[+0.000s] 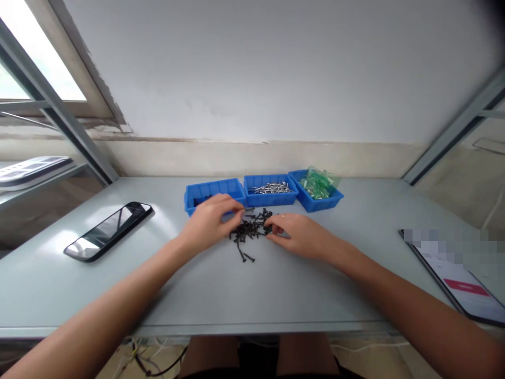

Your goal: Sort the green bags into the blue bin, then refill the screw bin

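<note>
A loose pile of black screws (250, 227) lies on the grey table, with a few strays at its near side. My left hand (211, 223) is over the pile's left edge, its thumb and index finger pinched together; a dark screw (249, 209) shows at the fingertips. From the other side, my right hand (295, 232) reaches the pile's right edge with curled fingers, and what they grip is hidden. Behind my left hand stands a blue bin (215, 188) with some dark pieces inside, partly covered by that hand.
A second blue bin (271, 199) holds silvery nails or pins. Beside it, another blue bin (325, 203) contains green plastic bags. A dark phone-like device (108, 231) lies at left, a lit tablet or phone (457, 279) at right. Metal frame posts flank the table (221, 300).
</note>
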Tool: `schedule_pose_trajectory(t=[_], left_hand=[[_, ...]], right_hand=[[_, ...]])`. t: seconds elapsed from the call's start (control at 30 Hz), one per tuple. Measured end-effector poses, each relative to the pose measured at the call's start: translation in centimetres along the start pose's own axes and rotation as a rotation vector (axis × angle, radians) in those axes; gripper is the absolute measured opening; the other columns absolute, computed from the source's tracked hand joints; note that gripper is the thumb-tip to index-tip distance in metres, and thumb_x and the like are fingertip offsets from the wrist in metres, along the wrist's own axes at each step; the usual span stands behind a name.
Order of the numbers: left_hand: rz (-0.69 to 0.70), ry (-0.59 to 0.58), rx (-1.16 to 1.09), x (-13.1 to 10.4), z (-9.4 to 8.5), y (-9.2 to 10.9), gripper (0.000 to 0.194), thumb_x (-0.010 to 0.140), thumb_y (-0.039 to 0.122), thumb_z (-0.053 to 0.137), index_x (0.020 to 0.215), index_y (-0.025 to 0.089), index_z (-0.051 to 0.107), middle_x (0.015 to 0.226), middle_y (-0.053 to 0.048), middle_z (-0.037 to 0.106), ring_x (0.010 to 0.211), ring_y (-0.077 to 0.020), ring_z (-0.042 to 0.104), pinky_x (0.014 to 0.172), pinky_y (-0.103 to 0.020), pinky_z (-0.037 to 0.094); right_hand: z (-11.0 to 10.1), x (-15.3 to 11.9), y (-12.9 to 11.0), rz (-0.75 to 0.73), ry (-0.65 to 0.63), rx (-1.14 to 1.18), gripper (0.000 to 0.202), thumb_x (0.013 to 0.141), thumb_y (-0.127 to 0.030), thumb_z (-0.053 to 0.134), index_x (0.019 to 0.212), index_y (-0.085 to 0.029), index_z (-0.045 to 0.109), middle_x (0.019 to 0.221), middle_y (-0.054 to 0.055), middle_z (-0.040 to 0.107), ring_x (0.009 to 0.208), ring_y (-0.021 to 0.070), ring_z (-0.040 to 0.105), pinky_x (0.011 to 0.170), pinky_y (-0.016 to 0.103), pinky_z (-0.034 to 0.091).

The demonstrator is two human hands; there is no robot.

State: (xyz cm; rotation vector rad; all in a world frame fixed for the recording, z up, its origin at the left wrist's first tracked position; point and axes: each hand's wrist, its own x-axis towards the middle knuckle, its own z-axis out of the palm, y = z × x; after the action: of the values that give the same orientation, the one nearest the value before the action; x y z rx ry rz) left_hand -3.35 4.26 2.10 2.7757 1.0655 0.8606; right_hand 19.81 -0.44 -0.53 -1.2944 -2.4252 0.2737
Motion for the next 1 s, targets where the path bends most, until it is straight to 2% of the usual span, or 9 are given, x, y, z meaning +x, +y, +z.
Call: schedule_pose_trajectory(t=[0.07,0.2,0.33,0.43,0.5,0.6,0.73,0.87,1.0], left_hand=[[-0.145,0.107,0.118,0.4,-0.5,-1.1,0.020,0.088,0.027,0.050,0.087,0.017,0.067,0.084,-0.006,0.065,0.084,-0.0208,0.058,0.078,-0.034,0.046],[-0.265,0.129,0.278,0.7,-1.0,-2.7,0.028,0.087,0.029,0.049,0.103,0.014,0.066,0.091,-0.010,0.064,0.096,-0.0277,0.055,0.085,-0.040,0.045],[-0.087,0.101,0.212,0.4,-0.4,-1.8,0.030,0.089,0.027,0.046,0.111,0.014,0.062,0.099,-0.010,0.062,0.096,-0.0246,0.054,0.086,-0.038,0.045],[0.113,-0.038,0.091,0.0,0.6,0.1,0.025,0.090,0.024,0.045,0.105,0.017,0.064,0.097,-0.007,0.063,0.093,-0.0210,0.055,0.085,-0.035,0.046],[0.175,-0.168,0.045,-0.3,1.2,1.1,0.024,0.091,0.025,0.045,0.104,0.017,0.064,0.093,-0.007,0.063,0.090,-0.0200,0.057,0.082,-0.033,0.047],[0.195,-0.268,0.015,-0.5,1.7,1.6,0.024,0.092,0.025,0.045,0.102,0.016,0.065,0.092,-0.007,0.064,0.089,-0.0197,0.058,0.081,-0.033,0.047],[0.140,-0.238,-0.010,-0.5,1.6,1.2,0.024,0.091,0.023,0.045,0.103,0.016,0.064,0.091,-0.007,0.063,0.089,-0.0197,0.058,0.080,-0.033,0.047],[0.126,-0.274,-0.027,-0.5,1.5,1.2,0.023,0.091,0.023,0.045,0.104,0.017,0.064,0.091,-0.007,0.063,0.090,-0.0194,0.058,0.080,-0.032,0.048],[0.146,-0.277,-0.055,-0.5,1.6,1.4,0.023,0.091,0.023,0.045,0.102,0.018,0.065,0.092,-0.006,0.064,0.088,-0.0186,0.058,0.080,-0.032,0.047]], right_hand=[[0.3,0.0,0.1,0.012,-0.014,-0.020,0.015,0.088,-0.027,0.053,0.098,-0.019,0.060,0.089,0.005,0.065,0.085,0.0204,0.059,0.074,0.032,0.044],[0.9,0.0,0.0,-0.008,-0.058,-0.066,0.015,0.090,-0.025,0.049,0.096,-0.018,0.062,0.094,0.006,0.064,0.090,0.0207,0.058,0.077,0.033,0.045],[1.1,0.0,-0.3,-0.003,-0.043,-0.085,0.018,0.091,-0.019,0.045,0.091,-0.018,0.063,0.092,0.005,0.062,0.089,0.0186,0.057,0.077,0.030,0.044],[1.2,0.1,-0.4,-0.005,-0.040,-0.114,0.016,0.090,-0.016,0.045,0.086,-0.017,0.061,0.087,0.005,0.061,0.084,0.0175,0.056,0.073,0.029,0.044],[1.3,0.1,-0.4,-0.009,-0.031,-0.146,0.014,0.089,-0.016,0.046,0.083,-0.017,0.059,0.086,0.005,0.060,0.082,0.0176,0.056,0.071,0.029,0.044],[1.3,0.1,-0.3,-0.031,0.000,-0.189,0.013,0.088,-0.017,0.047,0.082,-0.017,0.058,0.084,0.005,0.059,0.081,0.0184,0.055,0.071,0.030,0.043],[0.8,0.1,0.0,-0.064,0.090,-0.173,0.013,0.087,-0.017,0.048,0.084,-0.016,0.060,0.083,0.006,0.059,0.083,0.0192,0.055,0.073,0.031,0.044],[0.9,0.2,0.3,-0.121,0.004,-0.072,0.015,0.089,-0.025,0.050,0.092,-0.017,0.062,0.091,0.007,0.061,0.087,0.0192,0.056,0.078,0.032,0.045],[1.3,0.2,0.3,-0.103,-0.039,-0.095,0.019,0.092,-0.020,0.045,0.087,-0.018,0.063,0.091,0.007,0.060,0.087,0.0193,0.056,0.079,0.033,0.046]])
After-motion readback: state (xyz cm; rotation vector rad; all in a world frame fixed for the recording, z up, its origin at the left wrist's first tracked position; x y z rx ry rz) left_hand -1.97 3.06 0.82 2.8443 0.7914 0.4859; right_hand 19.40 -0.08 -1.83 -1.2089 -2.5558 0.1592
